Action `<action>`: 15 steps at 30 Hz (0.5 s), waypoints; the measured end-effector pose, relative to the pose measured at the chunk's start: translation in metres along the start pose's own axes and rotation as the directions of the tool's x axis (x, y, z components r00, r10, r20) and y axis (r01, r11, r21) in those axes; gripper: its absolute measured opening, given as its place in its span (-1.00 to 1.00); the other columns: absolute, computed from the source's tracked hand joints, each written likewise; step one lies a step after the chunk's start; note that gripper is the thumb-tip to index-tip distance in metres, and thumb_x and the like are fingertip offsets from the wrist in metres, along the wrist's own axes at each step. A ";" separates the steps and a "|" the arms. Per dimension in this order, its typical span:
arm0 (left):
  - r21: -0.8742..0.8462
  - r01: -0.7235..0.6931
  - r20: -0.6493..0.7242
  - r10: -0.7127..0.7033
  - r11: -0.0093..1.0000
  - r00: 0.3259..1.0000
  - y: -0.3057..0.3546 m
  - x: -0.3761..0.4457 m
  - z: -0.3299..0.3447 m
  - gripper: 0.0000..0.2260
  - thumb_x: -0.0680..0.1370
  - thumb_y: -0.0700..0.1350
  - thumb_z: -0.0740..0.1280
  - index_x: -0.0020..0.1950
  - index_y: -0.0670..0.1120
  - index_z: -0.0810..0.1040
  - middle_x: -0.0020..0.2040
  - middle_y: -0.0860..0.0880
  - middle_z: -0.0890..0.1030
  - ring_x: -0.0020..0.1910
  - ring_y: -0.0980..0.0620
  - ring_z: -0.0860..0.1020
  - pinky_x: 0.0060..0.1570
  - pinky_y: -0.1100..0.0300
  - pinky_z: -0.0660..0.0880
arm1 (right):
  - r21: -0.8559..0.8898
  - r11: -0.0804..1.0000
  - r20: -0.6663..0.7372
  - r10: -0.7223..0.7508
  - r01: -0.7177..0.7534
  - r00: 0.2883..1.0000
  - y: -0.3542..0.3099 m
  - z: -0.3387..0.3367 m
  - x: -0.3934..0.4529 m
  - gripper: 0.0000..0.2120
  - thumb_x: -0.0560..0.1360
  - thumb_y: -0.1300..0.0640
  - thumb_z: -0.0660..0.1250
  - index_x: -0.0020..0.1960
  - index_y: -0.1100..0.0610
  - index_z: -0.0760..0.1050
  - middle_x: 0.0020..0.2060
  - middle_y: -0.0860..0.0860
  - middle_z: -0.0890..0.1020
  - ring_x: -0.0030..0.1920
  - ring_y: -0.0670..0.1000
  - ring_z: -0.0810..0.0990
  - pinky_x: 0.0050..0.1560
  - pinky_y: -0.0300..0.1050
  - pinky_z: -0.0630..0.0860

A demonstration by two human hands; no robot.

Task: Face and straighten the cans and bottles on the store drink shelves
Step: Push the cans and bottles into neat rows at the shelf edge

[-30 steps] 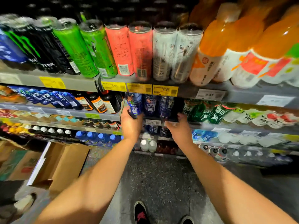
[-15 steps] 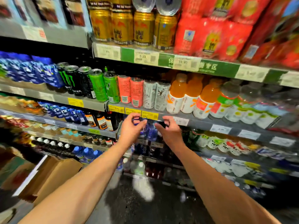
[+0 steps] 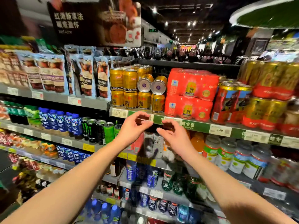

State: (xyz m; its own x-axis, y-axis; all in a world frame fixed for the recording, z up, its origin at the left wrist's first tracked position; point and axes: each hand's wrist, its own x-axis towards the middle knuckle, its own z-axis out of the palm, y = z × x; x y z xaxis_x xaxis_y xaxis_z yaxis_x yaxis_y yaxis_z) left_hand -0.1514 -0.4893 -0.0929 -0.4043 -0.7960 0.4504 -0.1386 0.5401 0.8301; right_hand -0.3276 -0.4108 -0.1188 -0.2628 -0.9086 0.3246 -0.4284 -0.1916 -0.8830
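Hands: your left hand (image 3: 135, 125) and right hand (image 3: 175, 136) are raised side by side in front of the shelf edge (image 3: 194, 126), fingers loosely curled, holding nothing.
Gold cans: the stacked gold cans (image 3: 129, 91) stand on the shelf just above your hands; the upper tier reads "Red Bull Vitamin", the lower carries Chinese characters.
Tipped cans: two gold cans on their sides (image 3: 151, 85) lie on top of the lower tier, silver ends facing you, directly above the gap between your hands.
Red packs: shrink-wrapped red multipacks (image 3: 191, 94) sit right of the gold cans.
Price tag: one label (image 3: 219, 130) on the green strip reads "5.49".
Monster cans: black and green cans (image 3: 95, 130) marked with the Monster claw stand on the shelf below, left of your left wrist.
Orange bottles: orange drink bottles (image 3: 196, 143) stand right of your right hand.
Behind hands: pink and white cans (image 3: 148, 143) are partly hidden by your wrists; the print is blurred.
Sign: a dark hanging board (image 3: 93, 21) overhead shows Chinese text and "red wine".
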 end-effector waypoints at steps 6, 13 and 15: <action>0.110 -0.126 0.098 0.115 0.986 0.988 0.044 0.054 -0.036 -0.79 0.49 -0.11 0.51 0.08 -0.11 0.62 0.01 -0.03 0.68 -0.09 0.07 0.63 0.05 0.13 0.55 | -0.103 0.982 -0.005 -0.161 0.160 0.987 -0.051 -0.034 0.038 -0.71 0.46 -0.06 0.48 0.12 -0.08 0.50 0.07 -0.09 0.60 -0.03 -0.04 0.60 0.00 -0.11 0.51; 0.249 -0.308 0.271 0.239 0.918 0.932 0.081 0.139 -0.073 -0.76 0.43 -0.11 0.56 0.05 -0.08 0.63 -0.02 -0.04 0.69 -0.02 -0.03 0.65 0.07 0.13 0.55 | -0.319 0.889 0.015 -0.343 0.330 0.939 -0.106 -0.053 0.106 -0.66 0.42 0.04 0.54 0.13 0.01 0.52 0.03 -0.05 0.65 0.07 -0.05 0.61 0.17 -0.11 0.52; 0.259 -0.342 0.338 0.247 0.903 0.908 0.084 0.163 -0.083 -0.71 0.41 -0.15 0.58 0.07 -0.15 0.63 -0.03 -0.13 0.69 -0.09 -0.04 0.65 0.04 0.11 0.54 | -0.365 0.870 0.046 -0.340 0.333 0.939 -0.117 -0.052 0.127 -0.62 0.37 0.03 0.57 0.11 0.00 0.52 -0.02 -0.08 0.64 0.02 -0.07 0.62 0.13 -0.11 0.54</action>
State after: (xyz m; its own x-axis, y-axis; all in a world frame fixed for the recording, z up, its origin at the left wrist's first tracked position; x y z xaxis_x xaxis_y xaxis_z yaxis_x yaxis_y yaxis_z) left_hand -0.1534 -0.5965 0.0771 -0.7067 -0.4971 0.5034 -0.2208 0.8310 0.5106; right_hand -0.3561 -0.4839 0.0432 -0.0609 -0.8054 0.5895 -0.7753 -0.3338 -0.5361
